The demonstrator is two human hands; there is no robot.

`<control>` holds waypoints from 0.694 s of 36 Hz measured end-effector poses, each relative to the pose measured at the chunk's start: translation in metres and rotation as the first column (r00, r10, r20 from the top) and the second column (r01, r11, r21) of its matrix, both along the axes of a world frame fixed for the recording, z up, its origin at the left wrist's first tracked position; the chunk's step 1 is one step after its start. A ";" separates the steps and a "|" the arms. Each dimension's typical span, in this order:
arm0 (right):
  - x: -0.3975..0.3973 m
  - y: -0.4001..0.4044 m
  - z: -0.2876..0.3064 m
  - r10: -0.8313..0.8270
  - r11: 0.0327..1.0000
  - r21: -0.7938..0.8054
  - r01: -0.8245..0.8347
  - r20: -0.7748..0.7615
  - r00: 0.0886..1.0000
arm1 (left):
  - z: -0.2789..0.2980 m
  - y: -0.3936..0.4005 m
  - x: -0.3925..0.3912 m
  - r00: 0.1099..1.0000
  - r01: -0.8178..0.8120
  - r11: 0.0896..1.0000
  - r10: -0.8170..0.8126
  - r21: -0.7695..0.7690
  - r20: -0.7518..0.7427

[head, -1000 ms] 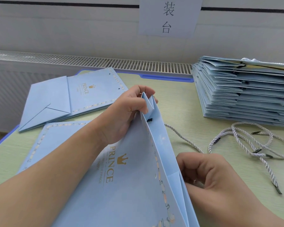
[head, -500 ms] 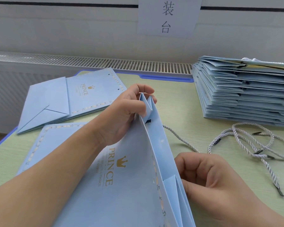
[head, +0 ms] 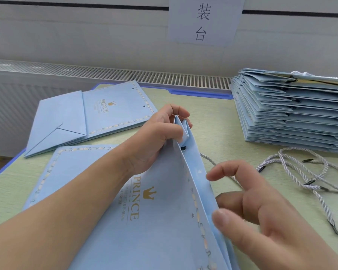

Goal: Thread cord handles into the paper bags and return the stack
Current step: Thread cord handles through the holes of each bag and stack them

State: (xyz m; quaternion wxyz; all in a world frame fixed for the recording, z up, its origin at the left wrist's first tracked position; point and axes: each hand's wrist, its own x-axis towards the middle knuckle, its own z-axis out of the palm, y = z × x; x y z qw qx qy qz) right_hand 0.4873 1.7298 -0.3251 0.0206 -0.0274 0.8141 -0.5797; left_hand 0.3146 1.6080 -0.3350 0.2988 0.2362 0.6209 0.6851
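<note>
The counter (head: 213,117) is carrying a stack of bags (head: 293,114) at the right. The raised bag (head: 154,221), reading "PRINCE", is standing in the middle; the left hand (head: 154,137) is pinching its top, the right hand (head: 258,207) is open beside it. A wall sign (head: 203,20) is reading "装台". Loose cords (head: 304,172) are lying near the stack.

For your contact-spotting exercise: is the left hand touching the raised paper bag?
Touching. The head view shows the left hand pinching the folded top corner of the raised paper bag.

Held bag (head: 154,221) centre; flat bags (head: 90,115) at 10 o'clock, stack (head: 293,117) at 2, loose cords (head: 308,172) at 3, on table (head: 213,121).
</note>
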 end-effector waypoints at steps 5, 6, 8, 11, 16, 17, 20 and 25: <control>-0.004 -0.001 -0.002 0.053 0.981 0.185 -0.058 0.029 0.998 | -0.003 0.001 0.000 0.999 0.005 1.000 -0.005 -0.027 -0.034; -0.006 0.001 -0.004 0.084 0.978 0.188 -0.092 0.050 0.995 | -0.004 0.001 0.000 0.999 0.009 0.999 -0.010 -0.033 -0.034; -0.009 0.003 -0.006 0.130 0.971 0.189 -0.143 0.083 0.988 | -0.005 0.002 0.000 1.000 0.019 0.999 -0.019 -0.035 -0.023; -0.012 0.005 -0.010 0.150 0.965 0.207 -0.163 0.079 0.986 | -0.005 0.002 0.000 1.000 0.022 0.999 -0.023 -0.040 -0.015; -0.013 0.004 -0.015 0.090 0.951 0.296 -0.089 0.007 0.996 | -0.005 0.002 0.001 0.999 0.025 0.999 -0.026 -0.046 -0.021; -0.013 0.004 -0.015 0.081 0.951 0.297 -0.081 0.012 0.997 | -0.005 0.002 0.001 0.999 0.024 0.999 -0.025 -0.045 -0.025; -0.013 0.004 -0.012 0.086 0.952 0.294 -0.088 0.019 0.996 | -0.006 0.002 0.000 0.999 0.017 0.999 -0.019 -0.047 -0.039; -0.013 0.004 -0.010 0.085 0.964 0.252 -0.086 0.012 0.996 | -0.006 0.003 0.000 0.999 0.020 0.999 -0.021 -0.049 -0.036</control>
